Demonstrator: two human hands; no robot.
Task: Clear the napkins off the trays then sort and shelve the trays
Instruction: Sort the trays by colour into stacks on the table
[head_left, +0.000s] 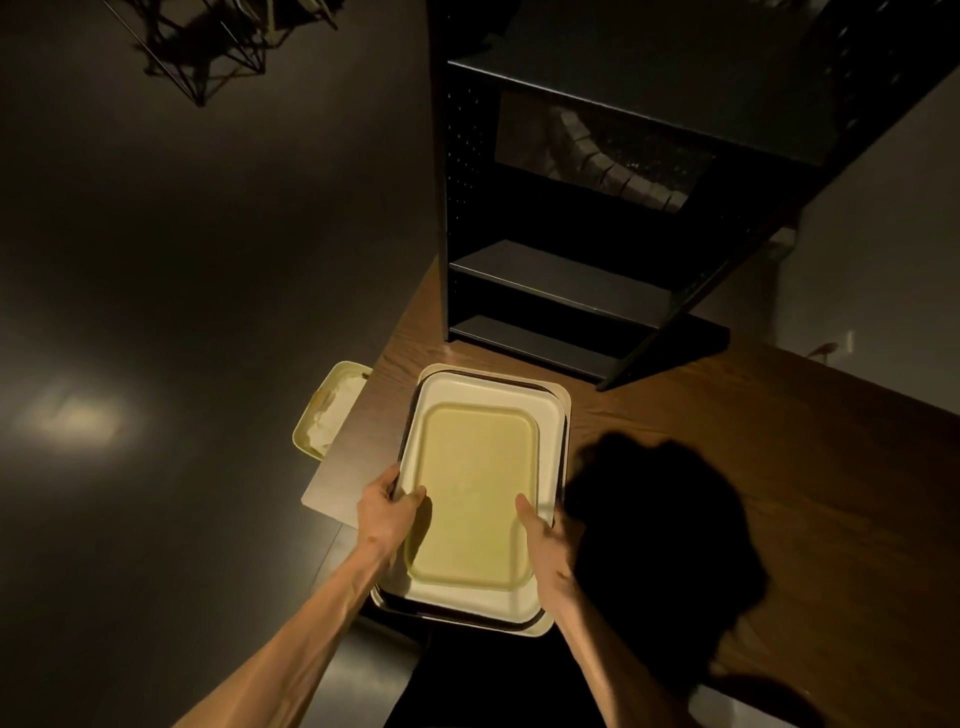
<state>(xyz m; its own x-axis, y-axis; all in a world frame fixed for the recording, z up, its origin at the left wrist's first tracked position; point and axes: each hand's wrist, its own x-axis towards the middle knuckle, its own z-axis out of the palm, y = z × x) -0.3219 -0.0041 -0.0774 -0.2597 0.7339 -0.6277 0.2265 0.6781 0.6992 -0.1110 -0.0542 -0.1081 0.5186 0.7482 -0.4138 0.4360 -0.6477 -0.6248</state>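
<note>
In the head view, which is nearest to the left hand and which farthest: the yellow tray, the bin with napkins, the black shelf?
From the left hand:
1. Yellow tray, top of the stack, right beside the thumb.
2. Bin with napkins, off the table's left edge.
3. Black shelf, at the table's far side.

A dim room under warm light: a wooden tabletop (779, 467) carries a black metal shelf unit (571, 280) with perforated side panels. A dark, glossy floor (182, 312) reflects a pale glare (78, 418); a heavy shadow (660, 545) falls across the wood.
</note>
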